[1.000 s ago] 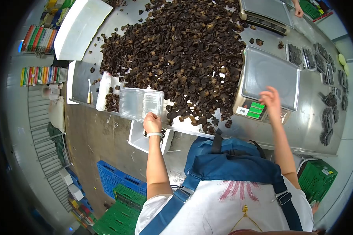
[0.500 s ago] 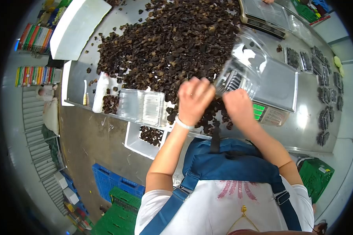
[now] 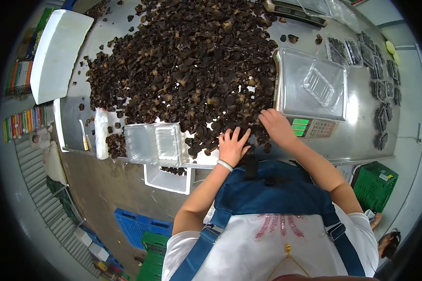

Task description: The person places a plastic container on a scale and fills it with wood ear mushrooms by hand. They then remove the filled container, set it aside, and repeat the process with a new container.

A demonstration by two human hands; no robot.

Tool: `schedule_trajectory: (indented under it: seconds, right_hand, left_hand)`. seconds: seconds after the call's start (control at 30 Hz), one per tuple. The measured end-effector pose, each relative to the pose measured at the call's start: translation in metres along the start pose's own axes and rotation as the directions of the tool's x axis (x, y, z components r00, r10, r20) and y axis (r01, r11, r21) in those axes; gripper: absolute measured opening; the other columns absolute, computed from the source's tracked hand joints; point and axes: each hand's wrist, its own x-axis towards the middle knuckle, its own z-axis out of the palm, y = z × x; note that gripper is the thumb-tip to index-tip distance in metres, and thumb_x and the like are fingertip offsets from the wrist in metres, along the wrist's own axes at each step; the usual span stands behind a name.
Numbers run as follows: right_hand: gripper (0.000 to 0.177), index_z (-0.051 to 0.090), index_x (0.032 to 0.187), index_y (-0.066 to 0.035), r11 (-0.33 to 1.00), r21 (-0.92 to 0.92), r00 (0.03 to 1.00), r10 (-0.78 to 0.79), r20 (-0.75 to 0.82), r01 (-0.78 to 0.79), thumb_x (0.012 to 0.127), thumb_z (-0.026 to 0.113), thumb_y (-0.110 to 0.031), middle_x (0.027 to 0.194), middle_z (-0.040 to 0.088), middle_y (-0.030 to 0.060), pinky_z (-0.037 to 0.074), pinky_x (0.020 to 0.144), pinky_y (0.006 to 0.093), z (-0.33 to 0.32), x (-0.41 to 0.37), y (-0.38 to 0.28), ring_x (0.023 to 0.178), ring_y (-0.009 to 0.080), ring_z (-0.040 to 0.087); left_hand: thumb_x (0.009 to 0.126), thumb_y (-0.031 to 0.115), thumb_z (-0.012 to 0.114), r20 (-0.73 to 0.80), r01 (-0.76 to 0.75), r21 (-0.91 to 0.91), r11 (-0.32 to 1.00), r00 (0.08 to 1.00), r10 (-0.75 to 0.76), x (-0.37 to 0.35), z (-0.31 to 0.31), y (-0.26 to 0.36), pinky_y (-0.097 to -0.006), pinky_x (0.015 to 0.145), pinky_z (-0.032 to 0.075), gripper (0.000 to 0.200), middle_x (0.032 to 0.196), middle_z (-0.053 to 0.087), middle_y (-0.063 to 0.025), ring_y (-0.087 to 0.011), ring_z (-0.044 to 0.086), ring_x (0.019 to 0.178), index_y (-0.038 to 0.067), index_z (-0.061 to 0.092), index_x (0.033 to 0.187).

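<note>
On the steel desk (image 3: 361, 136), right of the stacked clear plastic trays (image 3: 152, 143), the left hand (image 3: 232, 147) lies open, fingers spread, on the heap of dark dried mushrooms (image 3: 183, 61). The right hand (image 3: 275, 125) rests palm-down there, its grip unclear, beside the grey weighing scale (image 3: 314, 127) bearing a single clear tray (image 3: 320, 84). Small handfuls would likely weigh finer.

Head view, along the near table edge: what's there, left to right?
White bottle → stack of clear trays → left hand on the mushrooms → right hand → scale with an empty clear tray on it → filled packs.
</note>
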Motion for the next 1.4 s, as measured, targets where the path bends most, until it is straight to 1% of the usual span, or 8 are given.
schedule_trajectory:
  seconds: [0.2,0.27,0.37,0.5,0.83,1.13,1.33,1.4]
  right_hand:
    - [0.047,0.060,0.133,-0.010,0.977,-0.188,0.968,0.139,0.207,-0.100,0.086,0.063,-0.012,0.145,0.052,0.0133,0.054,0.091,0.0385,0.014,0.034,-0.019,0.127,0.0320,0.053]
    - [0.048,0.058,0.131,-0.011,0.996,0.049,0.962,0.059,0.267,-0.075,0.084,0.065,-0.009,0.143,0.048,0.0143,0.063,0.076,0.0338,0.033,0.035,-0.015,0.124,0.0331,0.053]
    - [0.048,0.056,0.133,-0.010,0.980,0.186,0.984,-0.100,0.150,0.071,0.086,0.063,-0.011,0.144,0.047,0.0151,0.059,0.092,0.0394,0.034,0.042,-0.027,0.128,0.0352,0.051]
    - [0.053,0.055,0.143,-0.013,0.959,0.004,0.959,-0.282,0.015,0.282,0.090,0.059,-0.020,0.150,0.048,0.0127,0.043,0.104,0.0420,0.050,0.077,-0.025,0.131,0.0330,0.049]
    - [0.063,0.057,0.142,-0.018,0.990,-0.067,0.978,0.113,-0.177,-0.127,0.082,0.073,-0.030,0.153,0.047,0.0103,0.036,0.112,0.0557,0.018,0.282,0.079,0.138,0.0355,0.043]
    - [0.060,0.057,0.129,-0.001,0.925,0.377,0.999,-0.040,-0.024,0.046,0.075,0.077,-0.018,0.142,0.051,0.0102,0.046,0.106,0.0444,0.035,0.145,0.002,0.128,0.0344,0.046]
    - [0.055,0.058,0.130,-0.008,0.958,0.279,0.998,-0.063,0.006,0.059,0.079,0.078,-0.016,0.143,0.049,0.0085,0.046,0.106,0.0439,0.040,0.083,-0.012,0.128,0.0334,0.046]
    - [0.056,0.058,0.132,-0.010,0.961,0.271,0.997,-0.033,-0.076,0.052,0.080,0.079,-0.017,0.143,0.048,0.0082,0.046,0.105,0.0438,0.031,0.090,-0.003,0.129,0.0331,0.046]
  left_hand:
    - [0.078,0.033,0.081,-0.065,0.074,-0.013,0.997,0.995,-0.075,0.032,-0.013,-0.029,-0.0632,0.116,0.025,0.043,0.152,0.046,-0.0119,-0.0410,0.034,0.143,0.020,0.069,0.118]
    - [0.077,0.030,0.081,-0.048,0.077,0.001,0.997,0.996,-0.076,0.035,-0.013,-0.037,-0.0639,0.116,0.024,0.042,0.152,0.046,-0.0119,-0.0412,0.034,0.143,0.019,0.069,0.115]
    - [0.072,0.028,0.083,-0.120,0.078,-0.030,0.997,0.990,-0.081,0.016,0.008,-0.042,-0.0664,0.117,0.021,0.046,0.156,0.043,-0.0106,-0.0410,0.033,0.144,0.020,0.069,0.114]
    - [0.073,0.027,0.083,-0.208,0.167,0.026,0.986,0.965,-0.158,0.031,0.005,-0.068,-0.0671,0.119,0.018,0.050,0.159,0.039,-0.0106,-0.0414,0.030,0.148,0.020,0.068,0.120]
    - [0.087,0.040,0.076,-0.447,0.473,0.019,0.881,0.792,-0.415,0.198,-0.065,-0.168,-0.0641,0.117,0.023,0.039,0.156,0.042,-0.0149,-0.0450,0.034,0.143,0.019,0.069,0.120]
    - [0.076,0.022,0.082,-0.343,0.128,-0.114,0.985,0.926,-0.160,0.084,-0.050,-0.098,-0.0587,0.107,0.034,0.030,0.139,0.053,-0.0151,-0.0429,0.047,0.124,0.013,0.068,0.102]
    - [0.077,0.011,0.079,-0.267,0.050,-0.078,0.996,0.961,-0.069,0.036,-0.039,-0.091,-0.0574,0.104,0.038,0.033,0.137,0.056,-0.0131,-0.0418,0.050,0.120,0.015,0.067,0.108]
    - [0.072,0.017,0.087,-0.292,0.154,-0.112,0.982,0.939,-0.181,0.045,-0.050,-0.094,-0.0568,0.107,0.037,0.056,0.147,0.051,-0.0110,-0.0429,0.045,0.129,0.020,0.067,0.125]
